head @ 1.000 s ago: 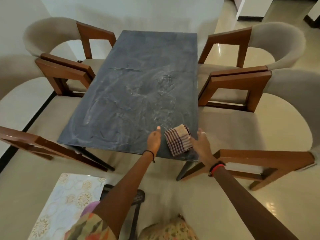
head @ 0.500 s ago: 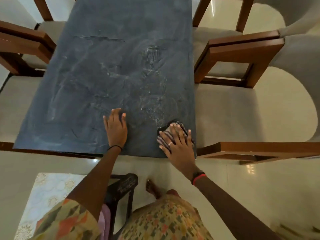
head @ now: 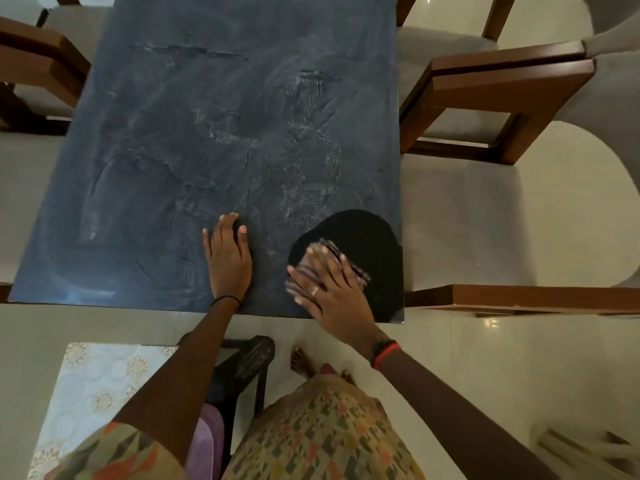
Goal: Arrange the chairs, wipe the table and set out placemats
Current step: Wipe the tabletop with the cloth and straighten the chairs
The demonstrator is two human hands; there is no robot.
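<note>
The checked cloth (head: pixel 358 273) lies on the near right corner of the table (head: pixel 207 150), close to both the near edge and the right edge. It sits skewed to the table's edges: one corner points away from the person toward the far end, and a straight edge runs from that corner diagonally down to the right. Its long axis cannot be determined, as the hand covers its middle.

The right hand (head: pixel 329 289) lies flat on the cloth, fingers (head: pixel 343 268) straight and spread, pressing it to the surface. A ring (head: pixel 315 291) shows on one finger and a red band (head: pixel 386 355) on the wrist. The left hand (head: pixel 228 258) rests palm down on the bare tabletop just left of the cloth, fingers straight and close together, holding nothing; a thin black band (head: pixel 225 299) circles its wrist.

Around the cloth is a dark patch (head: pixel 367 233) free of smears. The rest of the dark top carries pale streaks. The table's long axis runs away from the person, its short edge nearest.

Upholstered chairs with wooden frames stand along both long sides: two at right (head: pixel 519 299) (head: pixel 502 88), one at left (head: pixel 38 60). On the floor side, at lower left, lies a pale patterned placemat (head: pixel 93 393), beside a black stool (head: pixel 249 362). A bare foot (head: pixel 301 362) stands on the tiled floor (head: pixel 485 375).
</note>
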